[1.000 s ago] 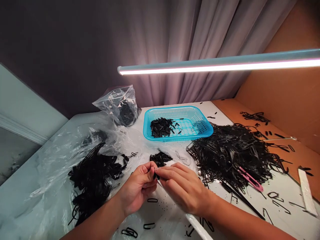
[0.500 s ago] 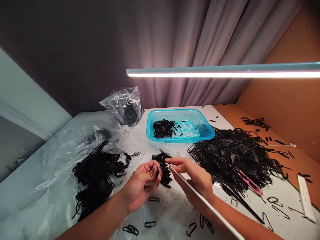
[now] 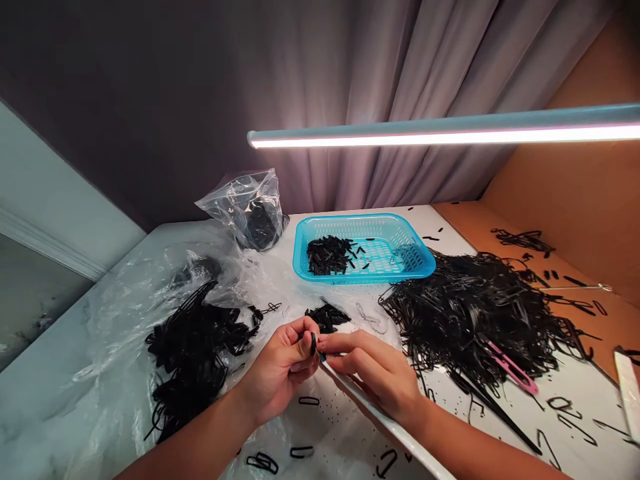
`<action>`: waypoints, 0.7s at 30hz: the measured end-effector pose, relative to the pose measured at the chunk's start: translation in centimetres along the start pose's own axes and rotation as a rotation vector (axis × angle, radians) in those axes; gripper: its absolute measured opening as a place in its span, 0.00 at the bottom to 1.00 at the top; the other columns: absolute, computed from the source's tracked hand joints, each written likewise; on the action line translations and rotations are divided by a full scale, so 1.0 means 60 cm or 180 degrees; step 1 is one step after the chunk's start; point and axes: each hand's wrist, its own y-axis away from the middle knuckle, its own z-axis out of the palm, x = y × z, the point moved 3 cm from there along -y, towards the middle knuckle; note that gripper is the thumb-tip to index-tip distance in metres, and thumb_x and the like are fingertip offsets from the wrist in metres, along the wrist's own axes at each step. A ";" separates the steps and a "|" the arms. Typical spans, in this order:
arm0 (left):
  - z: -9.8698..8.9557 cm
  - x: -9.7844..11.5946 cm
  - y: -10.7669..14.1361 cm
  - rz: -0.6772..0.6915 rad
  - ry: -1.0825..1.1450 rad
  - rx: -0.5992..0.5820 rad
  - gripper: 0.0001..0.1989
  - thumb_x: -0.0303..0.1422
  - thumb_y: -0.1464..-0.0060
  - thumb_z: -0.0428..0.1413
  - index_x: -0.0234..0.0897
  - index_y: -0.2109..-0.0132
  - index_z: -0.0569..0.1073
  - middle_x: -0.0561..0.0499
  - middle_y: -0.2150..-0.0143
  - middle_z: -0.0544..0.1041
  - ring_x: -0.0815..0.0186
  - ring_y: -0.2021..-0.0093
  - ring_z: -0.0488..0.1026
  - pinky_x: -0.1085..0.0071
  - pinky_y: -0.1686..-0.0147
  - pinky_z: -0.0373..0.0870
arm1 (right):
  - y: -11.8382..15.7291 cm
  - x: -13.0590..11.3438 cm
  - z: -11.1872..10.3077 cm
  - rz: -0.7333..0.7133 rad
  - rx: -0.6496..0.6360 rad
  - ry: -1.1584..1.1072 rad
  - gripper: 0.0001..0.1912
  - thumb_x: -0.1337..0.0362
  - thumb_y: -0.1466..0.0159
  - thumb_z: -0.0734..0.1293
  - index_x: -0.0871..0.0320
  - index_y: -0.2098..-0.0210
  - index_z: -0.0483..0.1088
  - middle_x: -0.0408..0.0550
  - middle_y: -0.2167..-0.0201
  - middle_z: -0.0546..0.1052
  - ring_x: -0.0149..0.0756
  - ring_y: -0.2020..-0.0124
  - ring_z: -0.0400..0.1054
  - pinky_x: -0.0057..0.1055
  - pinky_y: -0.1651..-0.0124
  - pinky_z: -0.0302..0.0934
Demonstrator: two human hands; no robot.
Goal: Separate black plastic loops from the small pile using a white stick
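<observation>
Pinching one small black plastic loop (image 3: 313,343) between thumb and fingertips, the left hand (image 3: 280,370) is curled closed; the right hand (image 3: 373,377) grips a long white strip (image 3: 385,417), its end just beside the loop. Nearby: a black loop heap (image 3: 190,347) on clear plastic sheeting (image 3: 100,333); a larger heap (image 3: 475,313) with pink-handled snips (image 3: 513,368) on it; a blue plastic basket (image 3: 350,217) holding short black pieces.

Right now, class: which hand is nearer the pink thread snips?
Right. The right hand is left of the pink thread snips; the left hand is farther left.
</observation>
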 end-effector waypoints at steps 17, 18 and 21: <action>0.007 -0.012 0.004 -0.0005 0.0296 0.0236 0.09 0.33 0.43 0.57 0.34 0.68 0.64 0.60 0.77 0.50 0.78 0.80 0.41 0.81 0.80 0.42 | 0.014 -0.001 0.017 -0.0597 -0.0472 0.0562 0.07 0.75 0.36 0.60 0.68 0.60 0.68 0.62 0.49 0.73 0.45 0.50 0.69 0.41 0.59 0.64; 0.008 -0.014 0.004 0.0017 0.0345 0.0261 0.09 0.32 0.44 0.57 0.34 0.67 0.64 0.60 0.77 0.50 0.78 0.80 0.42 0.81 0.81 0.42 | 0.013 -0.002 0.018 -0.0639 -0.0462 0.0634 0.07 0.75 0.36 0.59 0.68 0.61 0.68 0.63 0.50 0.73 0.46 0.51 0.69 0.41 0.60 0.64; 0.006 -0.018 0.005 0.0068 0.0382 0.0350 0.07 0.30 0.44 0.57 0.35 0.66 0.64 0.60 0.77 0.51 0.78 0.80 0.43 0.81 0.80 0.44 | 0.009 -0.003 0.023 -0.0613 -0.0418 0.0694 0.08 0.75 0.35 0.58 0.68 0.63 0.68 0.64 0.52 0.74 0.45 0.54 0.70 0.40 0.61 0.64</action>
